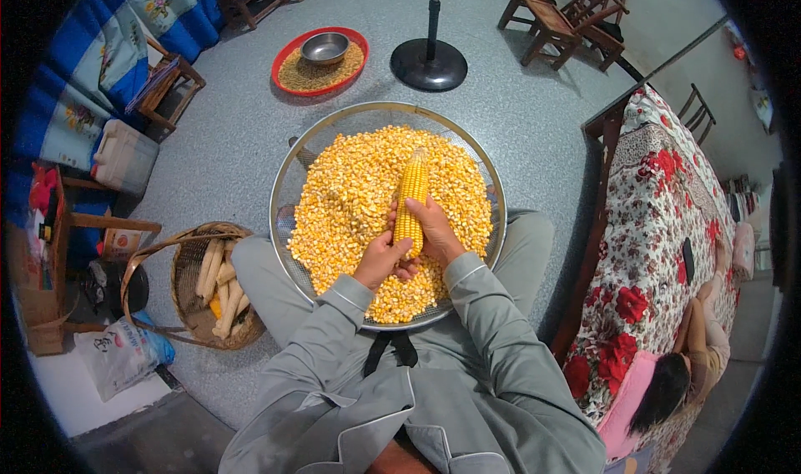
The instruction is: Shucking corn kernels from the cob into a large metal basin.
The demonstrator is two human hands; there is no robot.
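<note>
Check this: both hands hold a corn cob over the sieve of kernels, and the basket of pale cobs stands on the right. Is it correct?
No: the head view shows the basket of pale cobs on the left. The left hand and right hand hold the corn cob over the sieve.

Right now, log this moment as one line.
left hand: holding corn cob; right hand: holding corn cob; below: kernels in sieve; left: basket
</note>
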